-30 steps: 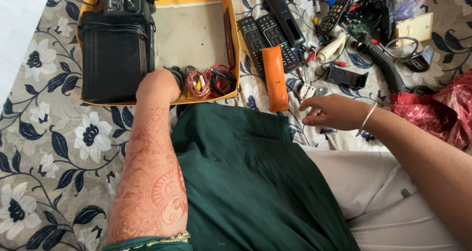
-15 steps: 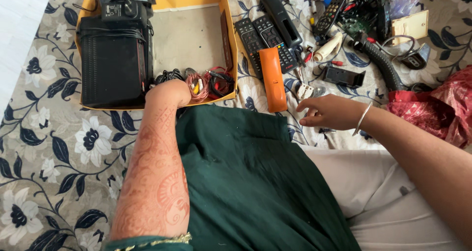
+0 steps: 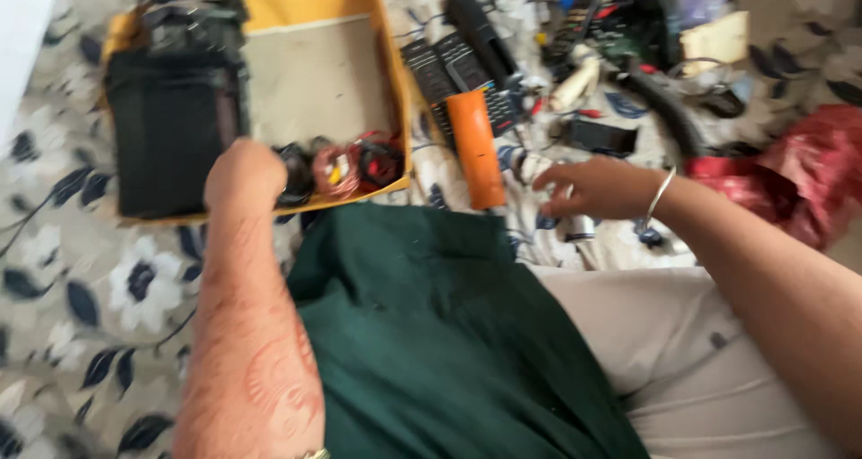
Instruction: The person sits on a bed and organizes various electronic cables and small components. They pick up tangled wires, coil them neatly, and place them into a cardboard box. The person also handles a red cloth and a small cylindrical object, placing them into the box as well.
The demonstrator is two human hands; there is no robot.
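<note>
Our left hand (image 3: 244,173) is bent down over the near edge of the yellow box (image 3: 305,1), at about ten o'clock from our lap; its fingers are hidden behind the wrist, so we cannot tell how far it is open or whether it has hold of anything. Just beside it, at its three o'clock, coiled cables (image 3: 346,164) — red, black and pale — lie in the box's near corner, and a black device (image 3: 171,140) fills the box's left side. Our right hand (image 3: 600,188), bangle on the wrist, hovers loosely curled over the floral sheet (image 3: 81,279), holding nothing we can make out. At its ten o'clock lies an orange handset (image 3: 474,149), with black remotes (image 3: 449,64) beyond — all blurred.
</note>
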